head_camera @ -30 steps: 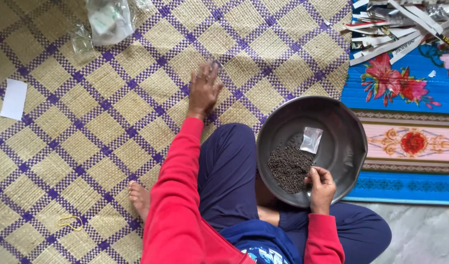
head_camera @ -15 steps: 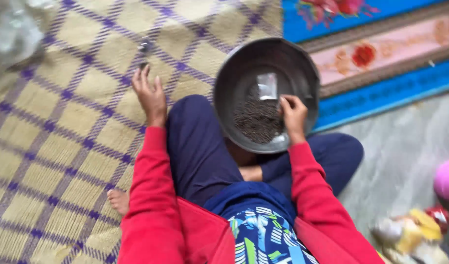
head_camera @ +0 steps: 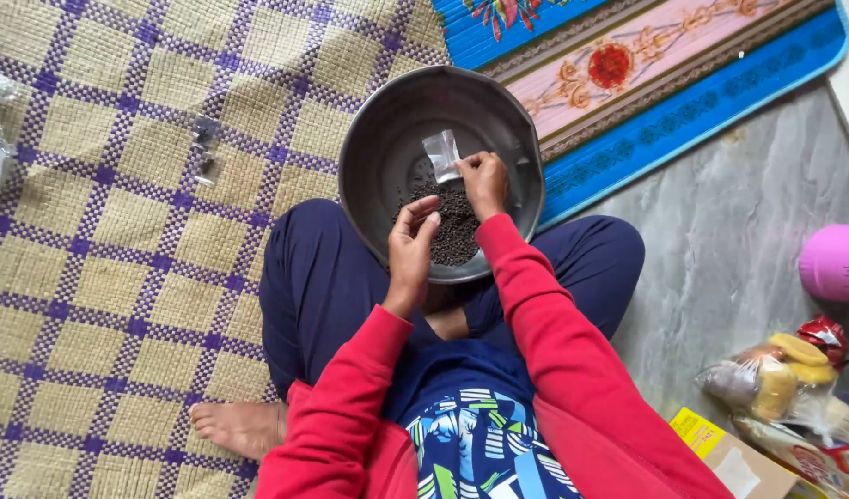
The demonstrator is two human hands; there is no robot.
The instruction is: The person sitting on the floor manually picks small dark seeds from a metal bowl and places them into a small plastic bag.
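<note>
1. You sit cross-legged on a woven mat [head_camera: 119, 277] checked in straw and purple, with a round grey metal bowl [head_camera: 378, 139] resting in your lap.
2. A heap of small black seeds [head_camera: 457, 226] lies in the near part of the bowl.
3. Your right hand [head_camera: 484, 180] is inside the bowl, fingers pinched on a small clear plastic pouch [head_camera: 441, 154], which stands just above the seeds.
4. Your left hand [head_camera: 412, 242] hovers over the near rim, touching the seed heap's edge, thumb and fingertips drawn narrowly together; you cannot tell whether it holds any seeds.
5. More small clear pouches [head_camera: 204, 148] lie on the mat, well to the left of the bowl.
6. To your right, on the grey stone floor [head_camera: 720, 259], sit bagged goods [head_camera: 785, 379] and a pink ball [head_camera: 836, 263].
</note>
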